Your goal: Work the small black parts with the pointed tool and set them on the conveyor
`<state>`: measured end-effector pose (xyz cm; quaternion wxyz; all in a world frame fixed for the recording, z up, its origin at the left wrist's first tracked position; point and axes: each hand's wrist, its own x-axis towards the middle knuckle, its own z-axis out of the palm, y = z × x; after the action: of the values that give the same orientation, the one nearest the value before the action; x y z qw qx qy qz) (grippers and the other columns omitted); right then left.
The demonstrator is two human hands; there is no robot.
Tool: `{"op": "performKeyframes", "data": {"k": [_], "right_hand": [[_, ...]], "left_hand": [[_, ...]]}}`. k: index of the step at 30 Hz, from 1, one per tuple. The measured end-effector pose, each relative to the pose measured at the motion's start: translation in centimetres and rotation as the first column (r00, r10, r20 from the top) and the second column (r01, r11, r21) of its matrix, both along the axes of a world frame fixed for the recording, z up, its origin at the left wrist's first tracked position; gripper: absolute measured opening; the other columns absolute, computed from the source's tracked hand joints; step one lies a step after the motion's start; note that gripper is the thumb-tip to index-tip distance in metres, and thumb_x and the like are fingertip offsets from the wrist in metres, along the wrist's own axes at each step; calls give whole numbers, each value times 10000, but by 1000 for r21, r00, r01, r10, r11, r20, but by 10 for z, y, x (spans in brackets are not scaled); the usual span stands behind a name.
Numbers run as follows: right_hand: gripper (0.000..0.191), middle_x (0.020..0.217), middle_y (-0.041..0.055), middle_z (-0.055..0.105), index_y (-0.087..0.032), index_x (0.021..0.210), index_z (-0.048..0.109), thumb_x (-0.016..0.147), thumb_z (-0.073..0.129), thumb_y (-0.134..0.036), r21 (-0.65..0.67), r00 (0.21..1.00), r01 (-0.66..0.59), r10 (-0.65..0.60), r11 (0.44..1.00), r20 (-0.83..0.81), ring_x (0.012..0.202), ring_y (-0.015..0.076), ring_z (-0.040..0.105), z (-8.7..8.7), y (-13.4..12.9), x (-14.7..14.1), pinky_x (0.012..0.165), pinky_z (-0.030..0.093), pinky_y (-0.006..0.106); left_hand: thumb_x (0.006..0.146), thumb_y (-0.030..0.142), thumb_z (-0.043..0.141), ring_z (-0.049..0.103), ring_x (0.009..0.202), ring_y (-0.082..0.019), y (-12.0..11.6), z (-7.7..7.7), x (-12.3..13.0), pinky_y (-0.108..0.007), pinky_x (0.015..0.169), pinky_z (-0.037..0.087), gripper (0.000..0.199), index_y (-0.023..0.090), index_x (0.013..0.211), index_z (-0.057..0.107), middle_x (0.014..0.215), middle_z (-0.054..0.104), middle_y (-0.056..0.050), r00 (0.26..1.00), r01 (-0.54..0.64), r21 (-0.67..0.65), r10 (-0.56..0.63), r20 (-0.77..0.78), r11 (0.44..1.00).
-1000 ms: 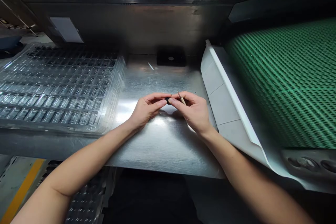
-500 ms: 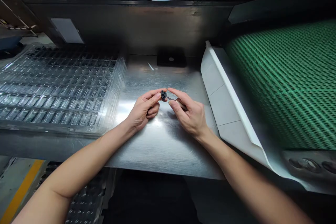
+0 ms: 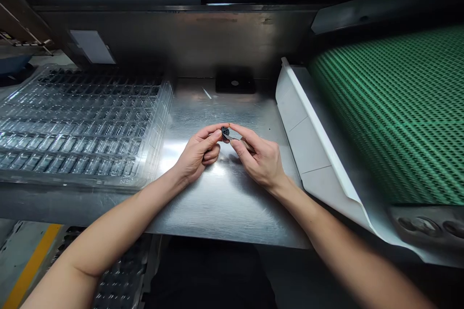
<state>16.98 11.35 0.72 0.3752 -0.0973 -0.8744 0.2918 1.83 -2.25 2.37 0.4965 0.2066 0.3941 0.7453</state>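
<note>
Between thumb and forefinger, my left hand [image 3: 198,153] pinches a small round black plastic part [image 3: 225,132], its open end with inner ribs facing me. My right hand [image 3: 261,157] is closed around the handle of a small thin-bladed knife [image 3: 232,140]. The blade's tip reaches the lower right rim of the black part. My two forefingers meet just above the part. Both hands are over the metal worktable [image 3: 224,207], and most of the knife's handle is hidden in my right palm.
Clear plastic trays [image 3: 72,125] with many pockets are stacked at left. At right, a white guard panel [image 3: 308,140] stands beside a green mesh conveyor belt [image 3: 406,116]. A flat black object [image 3: 235,84] and a thin white sliver [image 3: 207,92] lie at the back.
The knife blade has moved slightly left and down, from beside the black part to across its lower rim. My left hand keeps its hold.
</note>
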Motion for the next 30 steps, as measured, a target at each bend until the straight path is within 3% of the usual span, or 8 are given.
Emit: {"op": "performKeyframes", "data": {"k": [4, 20, 30], "right_hand": [[398, 999, 34, 811, -201, 1533, 719, 1197, 619, -390, 10, 1000, 2, -2, 1000, -5, 723, 154, 691, 0, 0, -1, 695, 504, 291], [370, 999, 29, 826, -193, 1502, 733, 1199, 627, -378, 90, 999, 30, -26, 996, -35, 780, 164, 743, 0, 1, -2, 713, 523, 293], [361, 1188, 63, 838, -203, 1498, 739, 1211, 614, -382, 95, 999, 33, -30, 995, -39, 937, 191, 809, -1, 1, -2, 836, 600, 286]], "left_hand": [[892, 395, 969, 347, 476, -4, 0, -1, -1, -152, 433, 189, 403, 202, 1226, 850, 775, 602, 34, 1000, 9, 5, -9, -4, 1000], [879, 375, 979, 345, 479, 4, 0, -3, -2, -150, 434, 202, 407, 192, 1222, 860, 831, 665, 0, 1000, 16, -2, -16, 12, 1000], [875, 381, 982, 331, 489, 11, 0, -3, -4, -150, 437, 205, 421, 187, 1229, 863, 896, 705, -25, 1000, 29, -7, -29, 3, 1000]]}}
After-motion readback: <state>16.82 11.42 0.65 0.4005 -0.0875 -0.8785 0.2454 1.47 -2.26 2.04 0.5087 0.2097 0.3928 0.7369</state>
